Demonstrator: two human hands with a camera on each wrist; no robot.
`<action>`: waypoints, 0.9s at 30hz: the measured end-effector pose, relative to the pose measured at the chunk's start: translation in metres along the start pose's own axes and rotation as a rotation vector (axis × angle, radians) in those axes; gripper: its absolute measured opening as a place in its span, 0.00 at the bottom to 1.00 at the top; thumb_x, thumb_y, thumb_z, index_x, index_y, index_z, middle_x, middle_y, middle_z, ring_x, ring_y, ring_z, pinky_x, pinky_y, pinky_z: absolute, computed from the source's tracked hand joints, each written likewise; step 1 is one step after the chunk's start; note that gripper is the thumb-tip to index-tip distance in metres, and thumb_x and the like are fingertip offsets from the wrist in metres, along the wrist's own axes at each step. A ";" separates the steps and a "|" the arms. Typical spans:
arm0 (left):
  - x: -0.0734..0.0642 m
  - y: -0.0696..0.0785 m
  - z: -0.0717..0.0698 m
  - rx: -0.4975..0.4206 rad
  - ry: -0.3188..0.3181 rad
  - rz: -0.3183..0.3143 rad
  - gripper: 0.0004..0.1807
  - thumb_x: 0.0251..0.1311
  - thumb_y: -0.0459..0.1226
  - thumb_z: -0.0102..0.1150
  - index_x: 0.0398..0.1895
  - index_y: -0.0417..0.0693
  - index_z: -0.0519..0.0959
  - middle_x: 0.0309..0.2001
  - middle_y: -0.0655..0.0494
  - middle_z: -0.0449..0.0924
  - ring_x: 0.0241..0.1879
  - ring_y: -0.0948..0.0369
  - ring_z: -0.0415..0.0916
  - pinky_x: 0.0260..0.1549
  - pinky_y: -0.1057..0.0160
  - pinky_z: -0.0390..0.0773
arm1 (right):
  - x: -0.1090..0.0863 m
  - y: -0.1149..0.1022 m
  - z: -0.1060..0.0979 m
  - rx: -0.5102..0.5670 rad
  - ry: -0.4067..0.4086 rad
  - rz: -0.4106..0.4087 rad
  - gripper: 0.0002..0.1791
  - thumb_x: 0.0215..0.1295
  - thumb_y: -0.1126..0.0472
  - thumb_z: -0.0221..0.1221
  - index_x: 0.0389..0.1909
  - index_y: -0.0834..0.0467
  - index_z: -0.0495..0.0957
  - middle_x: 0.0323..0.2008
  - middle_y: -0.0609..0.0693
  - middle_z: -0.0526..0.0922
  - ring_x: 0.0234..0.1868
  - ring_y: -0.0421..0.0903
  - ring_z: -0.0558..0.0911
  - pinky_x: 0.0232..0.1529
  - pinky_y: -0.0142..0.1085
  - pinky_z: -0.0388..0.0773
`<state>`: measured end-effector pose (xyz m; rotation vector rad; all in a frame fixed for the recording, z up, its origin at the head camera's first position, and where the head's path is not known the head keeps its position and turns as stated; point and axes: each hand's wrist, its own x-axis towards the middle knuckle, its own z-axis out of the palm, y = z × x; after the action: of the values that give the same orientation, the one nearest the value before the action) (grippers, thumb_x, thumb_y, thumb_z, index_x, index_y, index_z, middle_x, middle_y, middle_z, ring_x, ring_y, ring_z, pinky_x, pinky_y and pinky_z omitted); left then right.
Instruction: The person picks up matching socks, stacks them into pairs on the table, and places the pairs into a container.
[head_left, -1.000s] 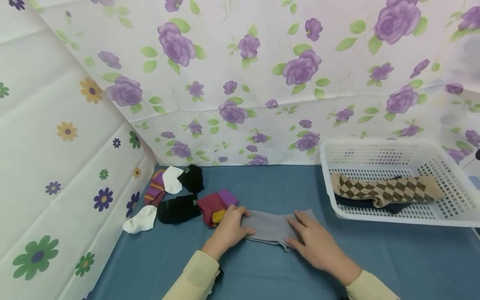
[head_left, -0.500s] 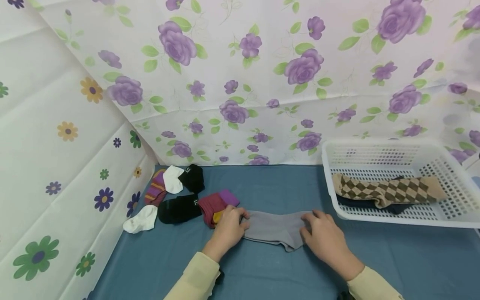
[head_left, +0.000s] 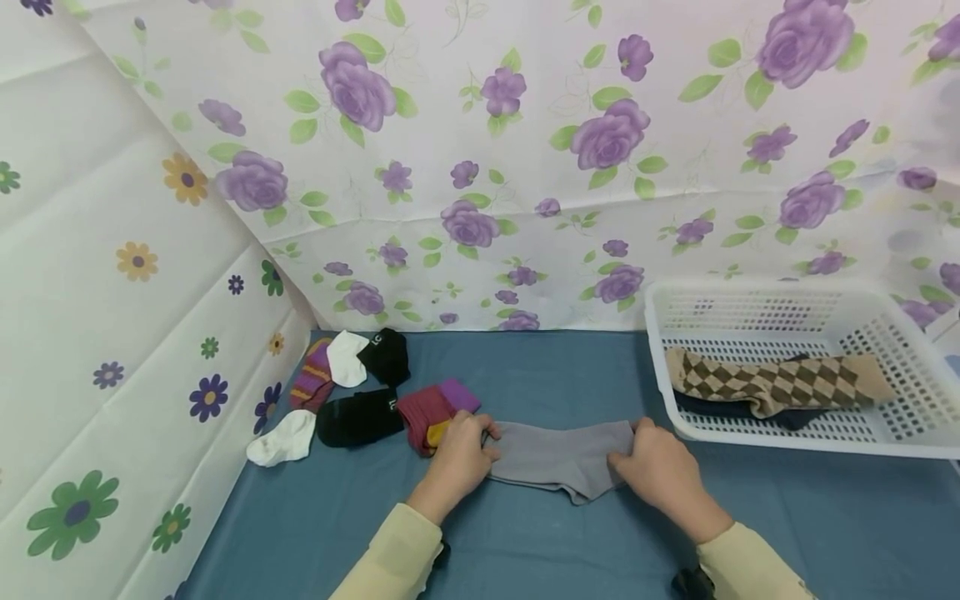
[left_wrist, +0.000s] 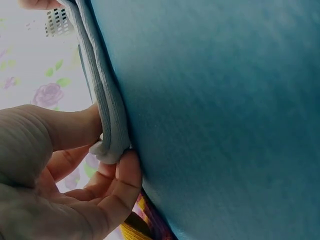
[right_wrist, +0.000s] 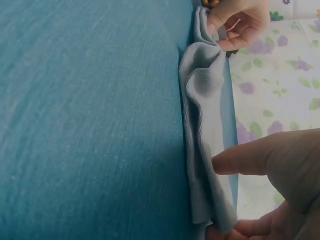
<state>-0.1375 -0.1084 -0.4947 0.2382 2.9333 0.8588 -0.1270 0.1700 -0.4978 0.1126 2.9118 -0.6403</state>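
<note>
A pair of grey socks [head_left: 555, 454], one laid on the other, stretches left to right across the blue cloth in the head view. At the left end, my left hand [head_left: 457, 460] pinches both layers, thumb on top and fingertips at the edge; the left wrist view shows this closely. My right hand [head_left: 663, 468] holds the right end, its thumb [right_wrist: 240, 159] on the upper layer and its fingers around the far edge. Near its middle, the fabric ripples in the right wrist view. A maroon sock bundle [head_left: 425, 412] with purple and yellow parts lies just beyond my left hand.
On the right, a white slotted basket [head_left: 795, 440] holds brown argyle socks [head_left: 795, 385] over dark ones. Far left lie black socks [head_left: 358, 419], white socks [head_left: 281, 439] and other small sock bundles. Flowered sheets [head_left: 450, 125] border the back and left.
My right hand has slid right along the grey socks, from lying over them to gripping their right end. The left hand keeps its hold at the left end.
</note>
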 end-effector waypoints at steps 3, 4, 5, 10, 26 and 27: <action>0.000 0.001 0.000 -0.015 -0.008 -0.007 0.09 0.48 0.33 0.69 0.33 0.51 0.80 0.36 0.53 0.73 0.36 0.59 0.68 0.37 0.60 0.74 | 0.000 0.001 0.000 0.012 0.001 -0.020 0.30 0.53 0.52 0.64 0.47 0.72 0.73 0.34 0.61 0.79 0.21 0.45 0.74 0.18 0.37 0.69; 0.000 0.001 0.000 -0.019 -0.011 -0.011 0.09 0.49 0.33 0.69 0.33 0.51 0.80 0.36 0.53 0.74 0.36 0.59 0.68 0.37 0.60 0.74 | 0.000 0.000 0.000 0.017 0.003 -0.030 0.27 0.53 0.53 0.64 0.45 0.71 0.74 0.33 0.60 0.78 0.22 0.45 0.73 0.19 0.37 0.69; 0.000 0.001 0.000 -0.022 -0.015 -0.014 0.09 0.49 0.33 0.69 0.33 0.51 0.80 0.36 0.53 0.74 0.36 0.59 0.68 0.37 0.60 0.74 | -0.001 0.000 0.000 0.019 0.009 -0.044 0.25 0.53 0.53 0.64 0.43 0.70 0.74 0.32 0.59 0.76 0.22 0.45 0.72 0.20 0.37 0.68; -0.001 0.000 0.000 -0.009 -0.023 -0.010 0.07 0.49 0.34 0.69 0.31 0.51 0.80 0.34 0.55 0.75 0.34 0.60 0.67 0.34 0.63 0.73 | -0.004 -0.001 0.002 0.101 0.024 -0.102 0.16 0.55 0.60 0.64 0.39 0.61 0.69 0.21 0.52 0.70 0.18 0.44 0.69 0.17 0.35 0.63; -0.008 -0.002 -0.004 0.036 0.004 0.032 0.08 0.49 0.32 0.68 0.28 0.54 0.79 0.33 0.56 0.74 0.32 0.62 0.66 0.31 0.65 0.70 | -0.006 0.006 0.004 0.102 0.074 -0.378 0.14 0.53 0.70 0.63 0.31 0.45 0.83 0.39 0.45 0.81 0.45 0.45 0.81 0.40 0.40 0.79; -0.009 -0.002 -0.005 0.039 0.004 0.033 0.08 0.49 0.32 0.68 0.29 0.54 0.79 0.33 0.56 0.74 0.32 0.63 0.66 0.31 0.66 0.70 | -0.007 0.006 0.003 0.102 0.070 -0.385 0.13 0.54 0.70 0.63 0.31 0.46 0.84 0.38 0.45 0.81 0.45 0.46 0.82 0.40 0.40 0.80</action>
<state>-0.1299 -0.1143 -0.4913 0.2888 2.9602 0.8082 -0.1190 0.1738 -0.5012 -0.4322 2.9899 -0.8567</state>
